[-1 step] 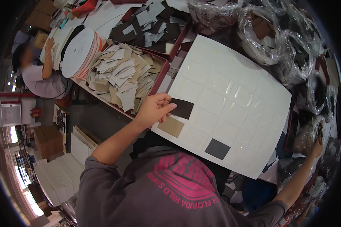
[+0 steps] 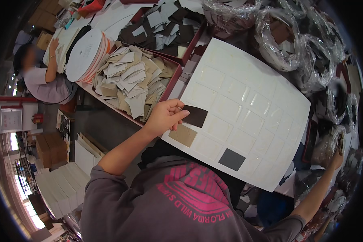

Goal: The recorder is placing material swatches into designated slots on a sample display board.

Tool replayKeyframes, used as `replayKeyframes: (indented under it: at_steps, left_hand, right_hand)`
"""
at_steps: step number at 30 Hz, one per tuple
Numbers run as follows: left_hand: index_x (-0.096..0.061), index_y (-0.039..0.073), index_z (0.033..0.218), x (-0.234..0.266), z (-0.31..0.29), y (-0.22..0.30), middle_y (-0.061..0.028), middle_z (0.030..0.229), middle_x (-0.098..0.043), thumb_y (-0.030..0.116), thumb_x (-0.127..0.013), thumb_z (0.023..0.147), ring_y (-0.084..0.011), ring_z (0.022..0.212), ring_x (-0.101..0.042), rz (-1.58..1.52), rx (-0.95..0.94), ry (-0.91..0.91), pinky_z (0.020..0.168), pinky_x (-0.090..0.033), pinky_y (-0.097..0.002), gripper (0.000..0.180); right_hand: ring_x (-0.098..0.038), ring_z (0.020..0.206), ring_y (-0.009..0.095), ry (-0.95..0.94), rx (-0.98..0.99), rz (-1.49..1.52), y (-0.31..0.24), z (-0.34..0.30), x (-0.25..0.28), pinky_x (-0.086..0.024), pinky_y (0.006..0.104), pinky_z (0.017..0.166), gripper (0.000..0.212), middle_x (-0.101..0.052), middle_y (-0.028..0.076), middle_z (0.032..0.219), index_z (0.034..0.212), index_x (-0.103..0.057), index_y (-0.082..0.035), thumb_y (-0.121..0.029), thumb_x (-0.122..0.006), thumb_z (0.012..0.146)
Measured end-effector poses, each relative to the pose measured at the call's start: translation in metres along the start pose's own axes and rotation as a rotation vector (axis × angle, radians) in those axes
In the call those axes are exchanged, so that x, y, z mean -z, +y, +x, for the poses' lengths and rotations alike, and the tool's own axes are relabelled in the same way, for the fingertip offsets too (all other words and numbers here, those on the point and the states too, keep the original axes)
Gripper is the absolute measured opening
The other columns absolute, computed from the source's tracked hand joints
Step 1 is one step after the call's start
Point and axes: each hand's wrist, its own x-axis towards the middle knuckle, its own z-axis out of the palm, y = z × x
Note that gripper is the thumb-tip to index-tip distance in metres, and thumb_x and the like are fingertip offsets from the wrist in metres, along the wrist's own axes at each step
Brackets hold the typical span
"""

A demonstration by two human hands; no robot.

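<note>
My left hand (image 2: 165,116) is closed, thumb and fingers pinching the left edge of a dark brown swatch (image 2: 196,116). This swatch lies over the left edge of a large white sheet (image 2: 246,101) marked with rows of rectangular outlines, some shiny. Just below it on the sheet is a tan swatch (image 2: 182,134), and a dark grey swatch (image 2: 231,159) lies near the lower edge. At the far right my right hand (image 2: 337,157) is at a clear plastic bag (image 2: 326,150) with brownish contents; its fingers are partly hidden there.
A dark red box (image 2: 171,86) heaped with beige and grey pieces stands left of the sheet. Behind it, another box (image 2: 193,44) holds black and grey pieces. Plastic-wrapped bundles (image 2: 276,38) crowd the right. A large white reel (image 2: 84,56) stands at left, near another person (image 2: 48,84).
</note>
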Motion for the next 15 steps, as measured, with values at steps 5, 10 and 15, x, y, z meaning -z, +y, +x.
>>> replayKeyframes:
  at_steps: [5, 10, 15]
  left_hand:
    - [-0.055, -0.002, 0.091, 0.004, -0.001, 0.003, -0.0005, 0.061, -0.055, 0.009, -0.064, 0.085, -0.0032, 0.044, -0.047, 0.035, 0.021, 0.002, 0.04, -0.036, -0.0181, 0.015]
    - [-0.057, -0.004, 0.092, 0.004, 0.002, 0.003, -0.0023, 0.06, -0.056, 0.012, -0.064, 0.084, -0.0037, 0.043, -0.045, 0.071, 0.001, 0.0, 0.039, -0.035, -0.0199, 0.019]
    - [-0.057, -0.004, 0.092, 0.005, 0.001, 0.005, -0.0024, 0.059, -0.056, 0.012, -0.064, 0.084, -0.0037, 0.044, -0.046, 0.104, 0.006, -0.002, 0.039, -0.036, -0.0203, 0.019]
  right_hand:
    - [-0.059, 0.102, 0.032, -0.051, 0.023, -0.035, -0.006, 0.012, -0.005, -0.043, 0.0378, 0.09, 0.049, -0.065, 0.014, 0.107, 0.107, -0.065, -0.004, -0.043, -0.061, 0.078]
    - [-0.059, 0.102, 0.03, -0.046, 0.003, 0.097, 0.005, 0.011, -0.004, -0.043, 0.0378, 0.088, 0.045, -0.064, 0.012, 0.11, 0.109, -0.066, -0.009, -0.041, -0.06, 0.078]
    - [-0.059, 0.103, 0.031, 0.007, -0.016, 0.124, -0.014, -0.003, 0.0, -0.044, 0.0395, 0.088, 0.042, -0.064, 0.012, 0.109, 0.106, -0.068, -0.013, -0.042, -0.058, 0.078]
